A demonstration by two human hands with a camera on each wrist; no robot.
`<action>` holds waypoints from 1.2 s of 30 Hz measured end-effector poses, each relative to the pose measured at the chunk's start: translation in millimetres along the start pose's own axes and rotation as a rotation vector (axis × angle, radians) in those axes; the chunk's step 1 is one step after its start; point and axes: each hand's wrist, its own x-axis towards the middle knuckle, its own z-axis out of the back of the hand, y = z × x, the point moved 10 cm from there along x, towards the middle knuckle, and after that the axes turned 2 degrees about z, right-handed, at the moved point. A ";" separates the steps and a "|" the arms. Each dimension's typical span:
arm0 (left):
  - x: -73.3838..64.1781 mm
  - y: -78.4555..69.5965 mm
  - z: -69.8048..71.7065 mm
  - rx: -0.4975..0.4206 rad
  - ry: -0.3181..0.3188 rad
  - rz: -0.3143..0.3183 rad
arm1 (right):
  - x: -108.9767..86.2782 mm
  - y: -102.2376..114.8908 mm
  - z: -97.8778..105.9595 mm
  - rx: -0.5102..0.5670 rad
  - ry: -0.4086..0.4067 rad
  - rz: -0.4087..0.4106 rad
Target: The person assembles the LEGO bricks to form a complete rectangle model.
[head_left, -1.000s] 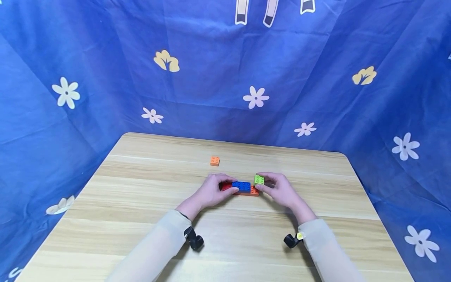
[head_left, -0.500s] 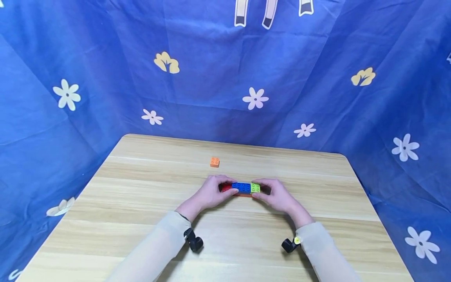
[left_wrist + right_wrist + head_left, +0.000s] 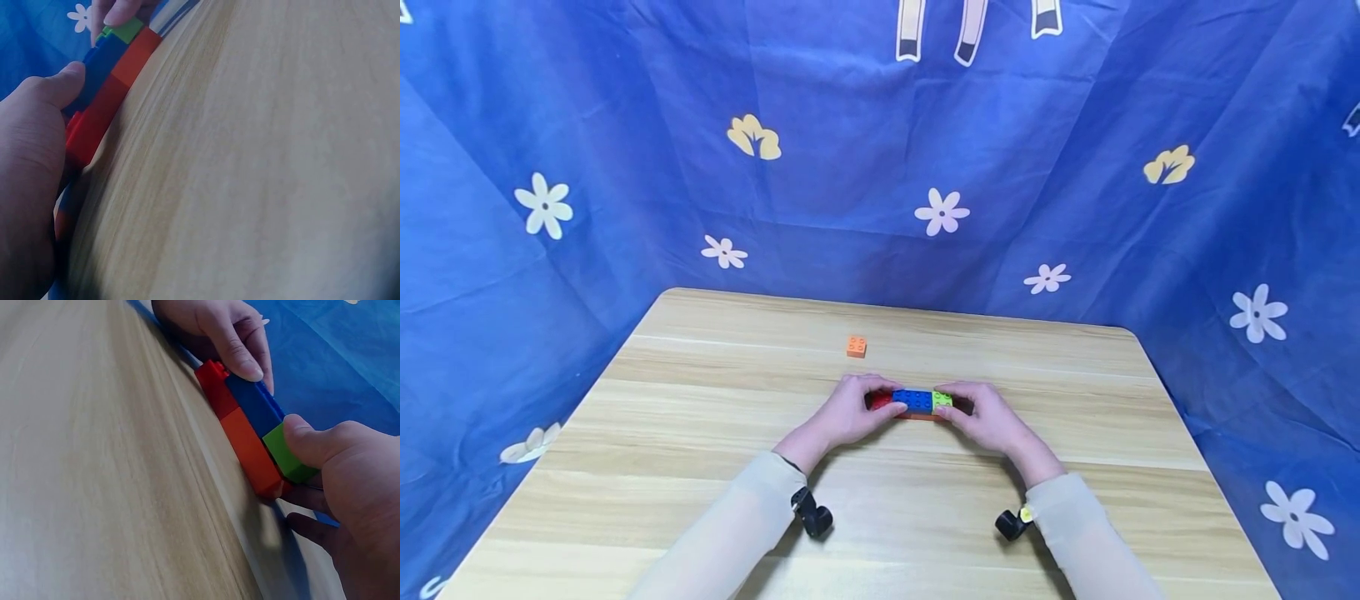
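Pinching the blue brick (image 3: 256, 407) is the left grip (image 3: 846, 410), while the right grip (image 3: 991, 418) clasps the lime-green brick (image 3: 289, 459) beside it. Both sit atop a red brick (image 3: 217, 395) and an orange brick (image 3: 249, 450) on the counter (image 3: 917, 517).

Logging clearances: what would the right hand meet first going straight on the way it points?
Likely the blue brick, next to the green brick that the right hand pinches; any gap between them is hard to judge.

no legible text, no labels, no numbers
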 end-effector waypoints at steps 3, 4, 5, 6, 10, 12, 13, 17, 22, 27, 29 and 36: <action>-0.2 0.5 -1.0 -0.004 0.000 -0.001 | -0.1 -0.4 -0.2 -0.018 0.000 0.011; -0.2 1.0 -1.4 -0.006 0.001 0.002 | -0.1 -0.4 -0.2 -0.022 0.000 0.015; -0.3 1.3 -1.8 -0.008 0.001 0.002 | 0.0 -0.7 -0.4 -0.025 0.000 0.018; -0.6 1.5 -2.1 -0.008 0.000 0.001 | 0.1 -1.0 -0.5 -0.026 0.002 0.020; -1.0 2.3 -3.4 -0.013 0.000 -0.001 | 0.1 -1.0 -0.8 -0.041 -0.001 0.041; -0.8 2.6 -3.8 -0.017 -0.001 0.000 | 0.3 -1.2 -0.9 -0.045 -0.005 0.045; -0.6 2.6 -4.0 -0.017 -0.002 0.000 | 0.3 -0.9 -0.9 -0.047 -0.009 0.048; -0.2 2.4 -4.1 -0.023 -0.006 -0.004 | 0.5 -1.1 -0.9 -0.039 -0.027 0.048; 0.4 2.4 -4.5 -0.016 -0.002 -0.012 | 0.3 -2.4 -0.4 0.000 -0.053 0.051; 1.1 1.5 -3.2 -0.001 0.011 -0.016 | 2.1 -6.0 0.1 0.032 -0.064 0.057; 1.4 0.4 -2.3 0.011 0.020 -0.016 | 2.9 -6.9 0.2 0.040 -0.062 0.059; 2.0 0.8 -1.3 0.047 0.058 0.008 | 3.0 -8.1 1.4 0.038 -0.044 0.024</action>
